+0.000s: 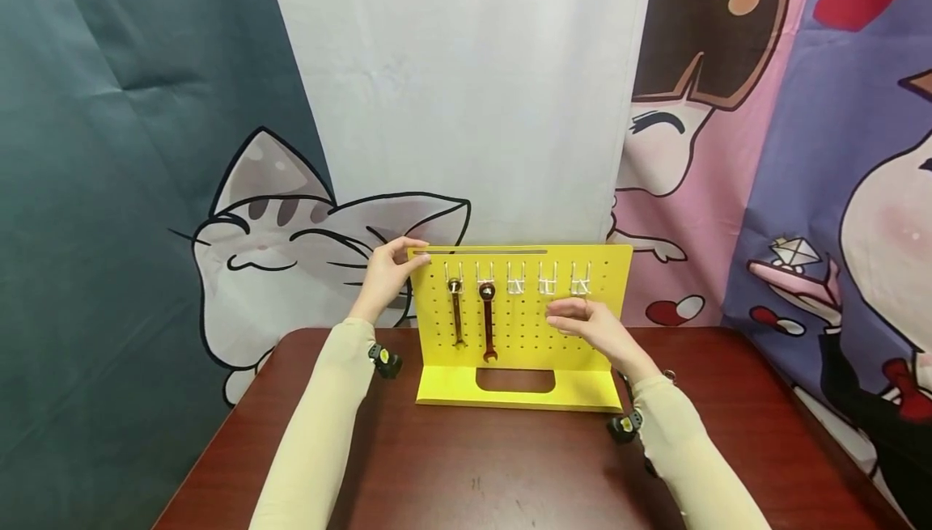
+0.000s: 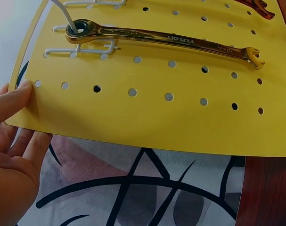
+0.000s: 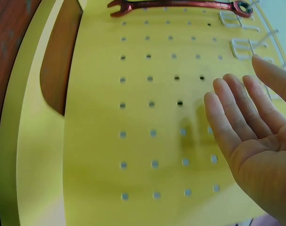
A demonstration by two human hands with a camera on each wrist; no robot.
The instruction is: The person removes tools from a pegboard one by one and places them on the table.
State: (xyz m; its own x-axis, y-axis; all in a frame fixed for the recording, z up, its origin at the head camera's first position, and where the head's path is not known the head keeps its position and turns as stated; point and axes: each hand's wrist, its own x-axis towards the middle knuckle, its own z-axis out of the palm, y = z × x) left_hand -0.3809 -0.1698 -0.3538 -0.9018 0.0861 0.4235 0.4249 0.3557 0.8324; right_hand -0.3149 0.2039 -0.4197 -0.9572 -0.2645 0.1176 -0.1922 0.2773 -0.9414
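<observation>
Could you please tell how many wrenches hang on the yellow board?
2: in the head view, the gold wrench hangs near the left side of the board, the red wrench just right of it.

both arms (image 1: 320, 425) extended fwd, l grip (image 1: 384, 277) pinching, r grip (image 1: 600, 332) relaxed, fingers (image 3: 223, 117) slightly bent, r thumb (image 3: 273, 76) apart

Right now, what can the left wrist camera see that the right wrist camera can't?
Only the left wrist view shows the gold wrench and the left hand, pinching the yellow board. Only the right wrist view shows the right hand and the big opening in the board's base. Both show the board, white hooks and red wrench, though the left catches just its end.
</observation>
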